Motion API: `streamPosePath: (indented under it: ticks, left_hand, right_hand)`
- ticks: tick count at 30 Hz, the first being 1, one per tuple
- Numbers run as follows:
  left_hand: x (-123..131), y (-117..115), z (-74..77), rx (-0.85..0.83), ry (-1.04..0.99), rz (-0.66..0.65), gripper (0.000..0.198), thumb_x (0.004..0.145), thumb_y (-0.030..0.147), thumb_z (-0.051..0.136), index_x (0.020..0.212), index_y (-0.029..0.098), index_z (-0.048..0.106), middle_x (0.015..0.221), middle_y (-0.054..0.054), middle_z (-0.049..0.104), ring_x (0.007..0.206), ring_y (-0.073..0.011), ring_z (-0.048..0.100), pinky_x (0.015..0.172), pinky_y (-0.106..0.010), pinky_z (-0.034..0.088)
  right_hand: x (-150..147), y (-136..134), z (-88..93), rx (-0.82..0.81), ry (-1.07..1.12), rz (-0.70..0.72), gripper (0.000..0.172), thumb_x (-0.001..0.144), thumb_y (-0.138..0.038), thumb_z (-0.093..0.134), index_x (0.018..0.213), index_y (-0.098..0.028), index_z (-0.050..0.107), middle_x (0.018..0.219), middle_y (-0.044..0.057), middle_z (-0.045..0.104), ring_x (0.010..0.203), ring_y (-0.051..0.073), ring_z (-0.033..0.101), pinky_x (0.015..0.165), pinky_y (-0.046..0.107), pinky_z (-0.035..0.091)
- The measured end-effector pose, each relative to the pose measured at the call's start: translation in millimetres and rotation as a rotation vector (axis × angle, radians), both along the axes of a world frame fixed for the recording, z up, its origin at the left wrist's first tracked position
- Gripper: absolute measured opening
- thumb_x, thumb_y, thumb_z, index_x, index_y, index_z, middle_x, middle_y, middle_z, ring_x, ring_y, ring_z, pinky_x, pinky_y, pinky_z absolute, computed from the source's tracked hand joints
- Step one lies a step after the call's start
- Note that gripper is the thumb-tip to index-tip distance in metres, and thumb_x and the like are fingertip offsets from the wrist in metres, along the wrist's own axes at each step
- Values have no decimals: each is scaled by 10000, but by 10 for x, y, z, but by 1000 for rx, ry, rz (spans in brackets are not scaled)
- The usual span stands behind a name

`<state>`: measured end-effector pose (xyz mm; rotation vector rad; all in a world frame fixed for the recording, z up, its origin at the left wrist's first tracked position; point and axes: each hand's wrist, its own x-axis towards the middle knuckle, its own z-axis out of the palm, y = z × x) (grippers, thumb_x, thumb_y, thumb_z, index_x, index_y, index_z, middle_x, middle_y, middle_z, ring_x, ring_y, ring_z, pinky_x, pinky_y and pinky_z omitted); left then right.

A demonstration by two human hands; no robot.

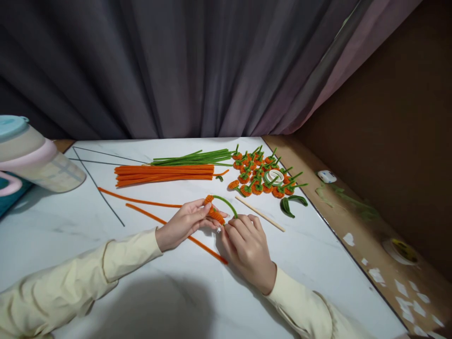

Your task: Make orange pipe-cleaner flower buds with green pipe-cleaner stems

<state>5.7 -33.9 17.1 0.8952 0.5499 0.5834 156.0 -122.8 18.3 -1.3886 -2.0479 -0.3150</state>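
My left hand [189,219] pinches a coiled orange pipe cleaner piece [215,214], ribbed and curved like a small pumpkin. From it a green pipe cleaner [228,203] arcs over to my right hand [247,247], whose curled fingers grip its far end. Under my left wrist, two loose orange pipe cleaners [141,200] lie across the tabletop. Finished-looking small orange pumpkins [257,188] with green stems cluster beyond my right hand, a white tape roll [275,177] among them. Just past that hand rests a thin wooden stick [259,214].
Behind my left hand lie bundles of orange pipe cleaners [164,175] and green pipe cleaners [197,157]. Dark green leaf shapes [287,207] sit right of the stick. A large lidded cup [42,160] stands at left, near thin dark rods [100,188]. Paper scraps [377,276] litter the brown surface at right.
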Motion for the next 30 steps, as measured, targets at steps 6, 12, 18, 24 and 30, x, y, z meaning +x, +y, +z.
streamPosePath:
  ticks: [6, 12, 18, 24, 30]
  left_hand:
    - [0, 20, 9, 9, 16, -13, 271, 801, 344, 674, 874, 89, 618, 882, -109, 701, 658, -109, 629, 646, -202, 506]
    - [-12, 81, 4, -5, 7, 45, 242, 815, 339, 654, 829, 104, 601, 770, -60, 683, 606, -99, 608, 603, -197, 490]
    - [-6, 39, 2, 76, 72, 39, 254, 854, 355, 597, 818, 104, 582, 770, -57, 670, 560, -80, 572, 563, -191, 469]
    - [5, -18, -22, 145, 105, 54, 246, 843, 358, 609, 783, 134, 528, 630, 5, 616, 522, -83, 549, 529, -197, 456]
    - [5, -43, -38, 204, 116, 83, 236, 845, 346, 608, 767, 148, 507, 613, 20, 606, 515, -78, 545, 528, -197, 458]
  right_hand:
    - [27, 10, 18, -44, -7, -7, 184, 886, -124, 485, 728, -144, 576, 701, 57, 620, 705, 175, 493, 664, 325, 340]
    - [162, -10, 89, -68, -133, 36, 252, 840, -31, 429, 1006, -127, 594, 948, 59, 681, 971, 250, 498, 784, 387, 281]
    - [115, -37, 64, 24, -99, 64, 305, 801, 63, 384, 917, -135, 584, 759, -4, 685, 916, 205, 540, 763, 358, 249]
    - [28, -48, 19, 10, -66, 56, 200, 822, -1, 456, 893, -151, 568, 675, -7, 651, 863, 192, 558, 767, 345, 256]
    - [17, -46, -15, -9, -58, 42, 188, 831, -11, 453, 848, -168, 555, 692, -5, 655, 844, 182, 536, 757, 340, 243]
